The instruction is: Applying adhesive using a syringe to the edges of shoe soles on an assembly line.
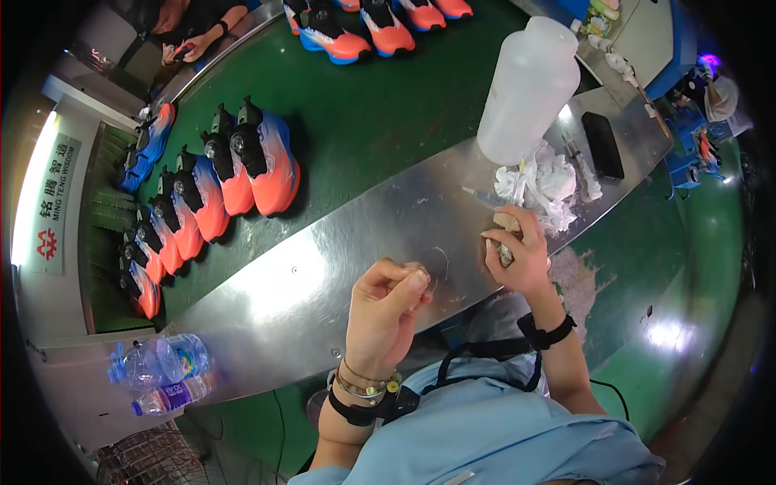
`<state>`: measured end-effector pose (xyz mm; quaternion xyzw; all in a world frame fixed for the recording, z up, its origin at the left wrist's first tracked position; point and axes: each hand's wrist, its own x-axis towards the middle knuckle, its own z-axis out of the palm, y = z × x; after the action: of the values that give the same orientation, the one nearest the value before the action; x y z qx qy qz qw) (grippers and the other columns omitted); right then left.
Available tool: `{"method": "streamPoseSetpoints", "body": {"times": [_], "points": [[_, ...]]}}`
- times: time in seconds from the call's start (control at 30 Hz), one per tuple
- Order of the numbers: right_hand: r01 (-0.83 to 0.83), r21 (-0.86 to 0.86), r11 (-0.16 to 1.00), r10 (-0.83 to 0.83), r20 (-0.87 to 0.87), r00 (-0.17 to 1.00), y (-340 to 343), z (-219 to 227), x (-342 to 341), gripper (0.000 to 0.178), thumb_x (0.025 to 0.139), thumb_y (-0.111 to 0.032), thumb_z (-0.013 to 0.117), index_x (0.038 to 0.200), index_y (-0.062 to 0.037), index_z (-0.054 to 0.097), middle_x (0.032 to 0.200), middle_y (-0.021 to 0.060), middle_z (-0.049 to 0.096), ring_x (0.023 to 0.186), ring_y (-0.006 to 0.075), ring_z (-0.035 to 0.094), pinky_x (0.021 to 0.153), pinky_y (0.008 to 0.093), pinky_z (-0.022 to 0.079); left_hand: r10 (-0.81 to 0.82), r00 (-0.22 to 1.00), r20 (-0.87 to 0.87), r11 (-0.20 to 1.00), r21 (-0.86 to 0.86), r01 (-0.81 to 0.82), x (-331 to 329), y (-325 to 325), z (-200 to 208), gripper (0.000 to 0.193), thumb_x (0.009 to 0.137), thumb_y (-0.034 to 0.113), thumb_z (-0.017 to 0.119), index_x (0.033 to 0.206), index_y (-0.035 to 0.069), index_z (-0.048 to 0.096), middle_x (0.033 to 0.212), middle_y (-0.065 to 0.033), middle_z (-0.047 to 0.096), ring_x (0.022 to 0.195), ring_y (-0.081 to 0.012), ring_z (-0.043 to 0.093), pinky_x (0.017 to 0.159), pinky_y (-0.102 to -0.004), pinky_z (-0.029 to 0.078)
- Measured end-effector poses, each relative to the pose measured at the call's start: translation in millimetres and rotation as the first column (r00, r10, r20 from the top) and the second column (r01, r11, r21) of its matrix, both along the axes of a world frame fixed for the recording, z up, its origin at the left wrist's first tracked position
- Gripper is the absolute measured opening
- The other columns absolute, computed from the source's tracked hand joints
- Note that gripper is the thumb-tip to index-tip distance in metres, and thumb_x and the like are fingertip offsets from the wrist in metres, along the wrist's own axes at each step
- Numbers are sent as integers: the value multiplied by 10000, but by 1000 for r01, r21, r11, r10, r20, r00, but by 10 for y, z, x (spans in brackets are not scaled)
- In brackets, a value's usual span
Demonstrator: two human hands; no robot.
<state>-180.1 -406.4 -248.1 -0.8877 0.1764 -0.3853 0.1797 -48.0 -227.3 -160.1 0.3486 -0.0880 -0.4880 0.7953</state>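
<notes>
Above the metal table edge is my left hand (pixel 381 319), its thumb and fingertips pressed together in a pinch. Whatever lies in that pinch, if anything, is too small to make out. To the right, my right hand (pixel 521 263) is curled around a small tan lump (pixel 507 221), partly hidden by the fingers. Just beyond this hand lie crumpled white tissues (pixel 550 184) and a thin pointed tool (pixel 482 196). A large white plastic bottle (pixel 529 89) stands behind them, a little tilted in view.
Several orange, blue and black sneakers (pixel 271 166) stand on the green conveyor belt (pixel 364 129). A black phone-like slab (pixel 602 145) and a clear tube (pixel 580 162) lie at the right. Plastic drink bottles (pixel 166 360) rest at the left. A person (pixel 190 40) works across the belt.
</notes>
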Motion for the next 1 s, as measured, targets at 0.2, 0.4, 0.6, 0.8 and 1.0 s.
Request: {"method": "streamPoseSetpoints", "body": {"times": [0.2,0.4,0.6,0.8,1.0], "points": [[14,13,1000,-14,1,1000,18,14,-4,153,593,-52,658,743,-75,637,1041,105,550,850,299,547,710,371,478,46,998,47,999,-24,-45,55,15,22,87,833,-5,588,834,77,558,717,-23,497,633,-79,426,606,-227,377],[23,12,1000,-23,-5,1000,12,34,-4,154,595,-43,651,746,-74,640,1024,107,555,850,297,551,715,368,479,47,989,142,998,25,-51,137,60,6,117,838,0,579,846,111,544,631,31,438,613,-67,374,592,-228,351],[30,27,999,-29,-12,1000,30,56,15,155,596,-33,644,747,-73,642,1023,108,560,855,297,551,720,363,478,122,980,160,993,-18,-121,186,108,-53,150,789,-62,626,880,43,568,818,-72,615,731,-103,556,623,-208,427],[31,31,999,-31,-6,1000,21,30,32,152,600,-31,645,746,-72,642,1027,111,563,859,296,548,712,359,475,152,935,319,977,93,-191,205,119,-68,150,790,-60,622,854,46,537,771,-27,588,668,-83,522,633,-218,420],[34,40,999,-34,4,999,9,44,5,150,603,-26,646,746,-70,640,1026,113,562,858,295,546,708,364,471,128,921,367,981,92,-173,179,57,-63,205,766,-65,662,880,42,528,758,-10,591,696,-64,547,590,-183,418]]}}
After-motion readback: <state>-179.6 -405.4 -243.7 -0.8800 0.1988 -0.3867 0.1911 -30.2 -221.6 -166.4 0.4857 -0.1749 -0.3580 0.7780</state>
